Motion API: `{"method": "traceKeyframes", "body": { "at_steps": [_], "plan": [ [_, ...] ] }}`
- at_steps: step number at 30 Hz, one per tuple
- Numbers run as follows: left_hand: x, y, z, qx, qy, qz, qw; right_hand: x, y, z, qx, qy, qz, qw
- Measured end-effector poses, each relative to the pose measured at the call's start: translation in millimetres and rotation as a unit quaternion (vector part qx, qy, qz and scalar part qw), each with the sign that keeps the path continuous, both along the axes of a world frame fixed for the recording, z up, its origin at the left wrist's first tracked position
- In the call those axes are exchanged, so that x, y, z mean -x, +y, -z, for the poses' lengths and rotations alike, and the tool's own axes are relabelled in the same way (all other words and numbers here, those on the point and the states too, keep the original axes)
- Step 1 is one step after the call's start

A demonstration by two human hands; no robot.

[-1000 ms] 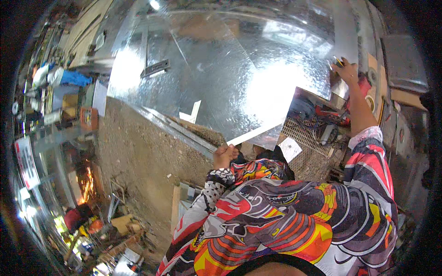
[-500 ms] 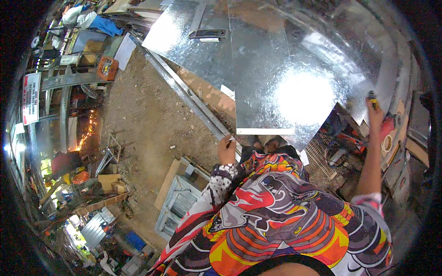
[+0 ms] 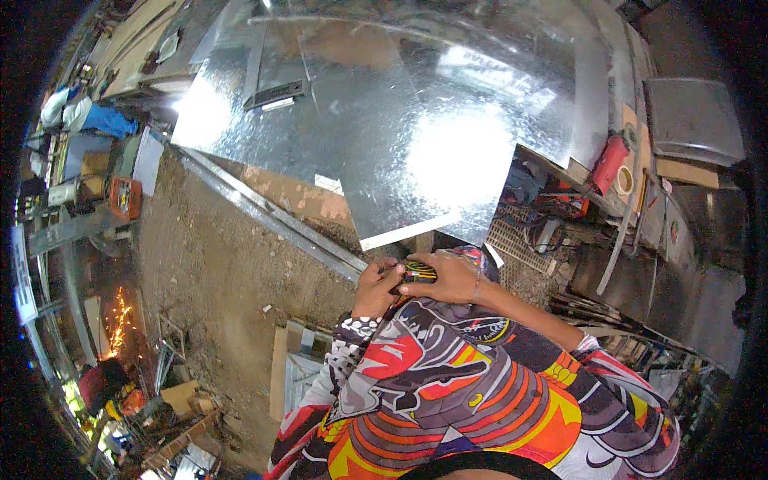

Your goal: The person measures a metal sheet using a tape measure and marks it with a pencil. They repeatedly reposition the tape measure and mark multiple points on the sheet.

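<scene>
Moved: right arm has come back from the sheet's far edge; both hands now meet at the chest.
Left hand (image 3: 376, 286): closed on the tape measure's (image 3: 419, 274) end.
Right hand (image 3: 448, 276): wrapped around its case.
Metal sheet (image 3: 384, 128): just beyond the hands.
Advice: probably keep the case level, letting the blade in slowly.

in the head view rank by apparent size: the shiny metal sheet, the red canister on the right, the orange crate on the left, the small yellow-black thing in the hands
1. shiny metal sheet
2. red canister and orange crate: look alike, unsure
3. small yellow-black thing, held between both hands
</scene>
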State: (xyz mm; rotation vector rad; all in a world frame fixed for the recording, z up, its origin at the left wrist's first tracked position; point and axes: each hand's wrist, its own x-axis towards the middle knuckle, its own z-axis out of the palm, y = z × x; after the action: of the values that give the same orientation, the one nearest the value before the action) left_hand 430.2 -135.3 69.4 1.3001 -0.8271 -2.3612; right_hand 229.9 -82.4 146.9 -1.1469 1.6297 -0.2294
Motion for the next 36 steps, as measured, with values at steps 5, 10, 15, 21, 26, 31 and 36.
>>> {"method": "traceKeyframes", "body": {
  "at_steps": [5, 10, 15, 21, 26, 31, 36],
  "plan": [
    [-1, -13, 0, 0.139, -0.091, 0.134, 0.977, 8, -12, 11, 0.019, -0.027, 0.017, 0.999],
    [-4, 5, 25, 0.1, -0.046, 0.011, 0.994, 13, -13, 19, 0.053, 0.048, -0.014, 0.997],
    [-16, -13, -1, 0.106, -0.276, -0.081, 0.952, 67, -17, 10, 0.028, 0.094, -0.035, 0.995],
    [-50, -41, 64, 0.141, -0.363, -0.174, 0.905, 151, -19, 16, -0.004, 0.23, -0.056, 0.971],
    [-30, -36, 89, 0.028, -0.172, -0.271, 0.947, 172, -19, 25, -0.024, 0.221, -0.054, 0.974],
    [-40, 2, 160, 0.136, -0.112, -0.284, 0.942, 155, -18, 25, -0.05, 0.263, -0.077, 0.96],
    [17, 23, 142, 0.134, 0.009, -0.182, 0.974, 145, -10, 23, -0.01, 0.251, -0.017, 0.968]
  ]
}}
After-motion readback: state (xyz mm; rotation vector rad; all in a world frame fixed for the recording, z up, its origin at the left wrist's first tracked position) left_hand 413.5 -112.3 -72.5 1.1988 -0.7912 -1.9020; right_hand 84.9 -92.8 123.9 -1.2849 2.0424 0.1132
